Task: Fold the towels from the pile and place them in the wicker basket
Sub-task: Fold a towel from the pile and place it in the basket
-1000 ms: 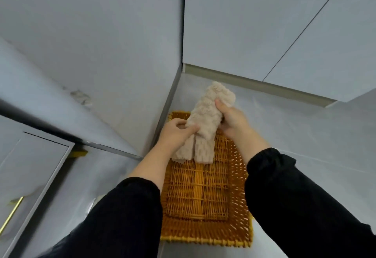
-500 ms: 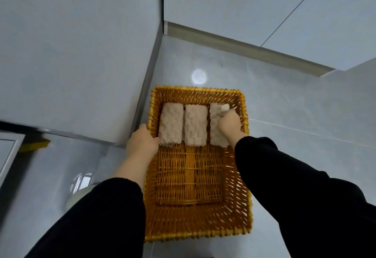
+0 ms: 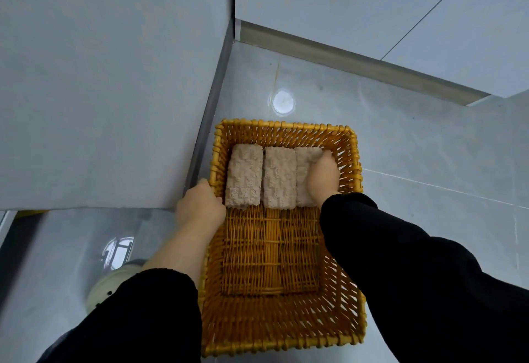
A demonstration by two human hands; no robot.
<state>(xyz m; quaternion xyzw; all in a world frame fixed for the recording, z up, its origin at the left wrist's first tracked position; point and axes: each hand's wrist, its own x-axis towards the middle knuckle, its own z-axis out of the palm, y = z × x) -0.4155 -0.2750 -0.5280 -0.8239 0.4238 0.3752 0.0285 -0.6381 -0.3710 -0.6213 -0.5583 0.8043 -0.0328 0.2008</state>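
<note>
Nearest, two black sleeves (image 3: 400,276), one per arm. Between them, on the grey tiled floor (image 3: 429,162), one wicker basket (image 3: 283,347), rectangular, the near half of its woven bottom bare: open room behind both sets of fingers.

Left hand (image 3: 200,208) at the basket's left rim, thumb outside, fingers hooked over the edge and gripping it. Just right of those fingers, three folded towels side by side, long edges touching, spanning most of the far half: left towel (image 3: 244,176), middle towel (image 3: 279,178), right towel (image 3: 303,168).

Right hand (image 3: 323,179) on top of the right towel, fingers (image 3: 326,156) bent down at its far end, close to the basket's right wall; pressing or pinching, not to be told. Beyond the fingertips, a narrow gap to the far rim.

Left of the left hand, close by, the lower edge of a grey wall panel (image 3: 114,76). Farther off, a baseboard (image 3: 343,56) and one round light reflection (image 3: 283,102) on the tiles.
</note>
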